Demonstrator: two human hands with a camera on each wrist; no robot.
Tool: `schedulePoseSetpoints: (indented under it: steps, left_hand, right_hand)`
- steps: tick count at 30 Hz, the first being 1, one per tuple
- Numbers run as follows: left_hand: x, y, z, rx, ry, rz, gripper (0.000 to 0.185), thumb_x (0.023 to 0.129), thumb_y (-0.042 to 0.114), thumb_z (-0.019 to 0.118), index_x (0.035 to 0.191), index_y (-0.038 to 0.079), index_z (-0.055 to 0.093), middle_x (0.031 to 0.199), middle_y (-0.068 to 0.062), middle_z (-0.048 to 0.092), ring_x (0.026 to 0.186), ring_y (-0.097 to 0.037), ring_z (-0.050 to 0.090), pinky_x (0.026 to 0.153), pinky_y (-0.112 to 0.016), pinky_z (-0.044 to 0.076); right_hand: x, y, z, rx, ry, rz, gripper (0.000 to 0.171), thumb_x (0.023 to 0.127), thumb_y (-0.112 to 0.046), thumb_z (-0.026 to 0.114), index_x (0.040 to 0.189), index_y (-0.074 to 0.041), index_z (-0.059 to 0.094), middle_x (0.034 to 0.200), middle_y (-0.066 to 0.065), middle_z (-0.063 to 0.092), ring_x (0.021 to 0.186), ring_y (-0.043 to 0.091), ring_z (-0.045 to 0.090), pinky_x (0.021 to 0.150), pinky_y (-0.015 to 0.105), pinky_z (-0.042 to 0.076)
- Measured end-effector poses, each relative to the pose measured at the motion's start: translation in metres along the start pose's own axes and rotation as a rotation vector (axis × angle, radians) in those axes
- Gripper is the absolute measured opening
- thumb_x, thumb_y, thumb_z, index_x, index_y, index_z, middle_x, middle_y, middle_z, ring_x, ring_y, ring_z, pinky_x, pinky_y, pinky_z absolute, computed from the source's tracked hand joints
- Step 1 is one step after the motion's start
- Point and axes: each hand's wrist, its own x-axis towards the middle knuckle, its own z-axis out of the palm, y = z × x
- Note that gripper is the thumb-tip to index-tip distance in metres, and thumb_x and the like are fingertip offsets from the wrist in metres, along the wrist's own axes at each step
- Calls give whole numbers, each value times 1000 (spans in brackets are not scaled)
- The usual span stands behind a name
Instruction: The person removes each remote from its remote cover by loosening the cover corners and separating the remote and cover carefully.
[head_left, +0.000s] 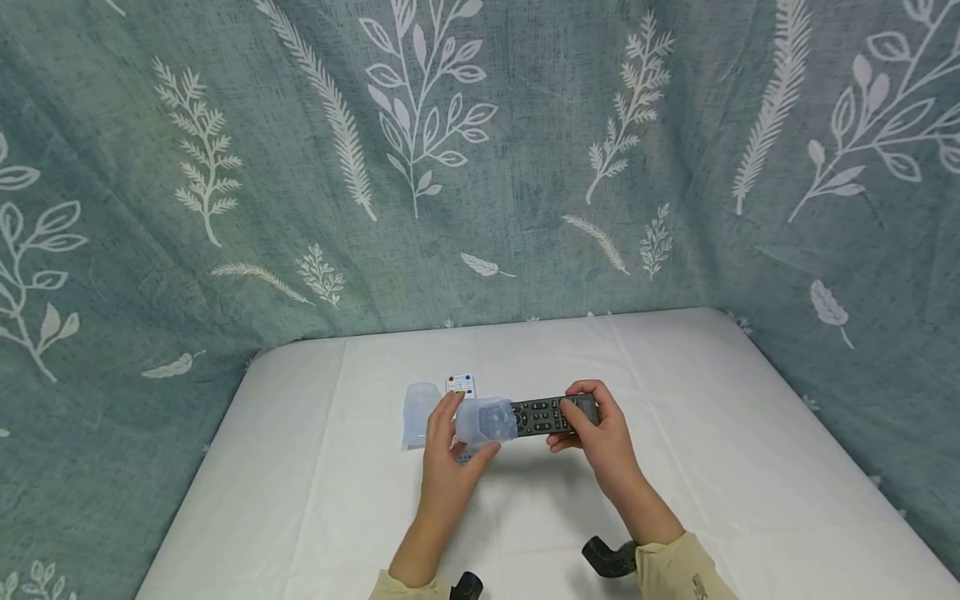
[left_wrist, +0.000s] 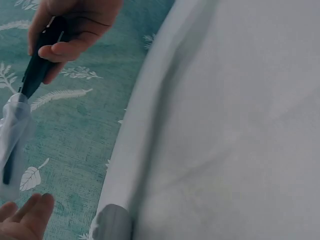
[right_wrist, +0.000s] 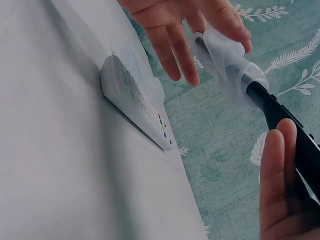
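My right hand (head_left: 606, 442) grips a black remote control (head_left: 536, 416) by one end, thumb on its button face. A translucent plastic sleeve (head_left: 483, 421) covers the other end of the remote, and is crumpled around it in the right wrist view. Beside the sleeve, my left hand (head_left: 447, 467) is spread with thumb and fingers apart. Its fingers (right_wrist: 180, 50) look straight in the right wrist view, with the thumb overlapping the sleeve. The remote and sleeve are held up above the white table.
A white remote control (right_wrist: 132, 102) with coloured buttons lies on the white-covered table (head_left: 315, 500), partly hidden behind the left hand in the head view. Next to it lies another translucent sleeve (head_left: 420, 414). A green leaf-patterned curtain (head_left: 525, 167) hangs around the table.
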Motion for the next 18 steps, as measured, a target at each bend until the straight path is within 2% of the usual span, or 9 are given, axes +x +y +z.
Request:
schedulePoseSetpoints:
  steps: [2,6,12,18]
  left_hand:
    - [2,2,-2,-95,4,-76,74,87,11,77,149,26,42,156,-8,38,128,-34,57,94,-40,57]
    - [8,8,-4,-162,26,-182,59,92,12,71,145,23,48,148,-14,51,116,-29,65,84,-24,58]
    - [14,14,-8,-255,31,-295,44,92,11,70,135,12,60,140,-18,60,97,-18,69,68,-24,59]
    - [15,15,-11,-302,66,-352,36,91,7,70,127,7,66,131,-16,66,91,-14,68,65,-23,59]
  right_hand:
    - [0,1,0,13,-8,-9,23,102,-22,58,120,-12,46,106,17,63,62,18,71,65,39,63]
    - [0,5,-2,43,-28,-16,24,102,-22,58,120,-11,46,105,15,62,63,19,71,66,39,63]
    - [-1,9,-3,72,-59,-24,23,102,-21,57,120,-11,47,105,13,61,64,19,72,67,39,63]
    - [-2,11,-3,89,-74,-33,23,102,-21,58,120,-11,47,105,12,60,64,19,71,68,39,63]
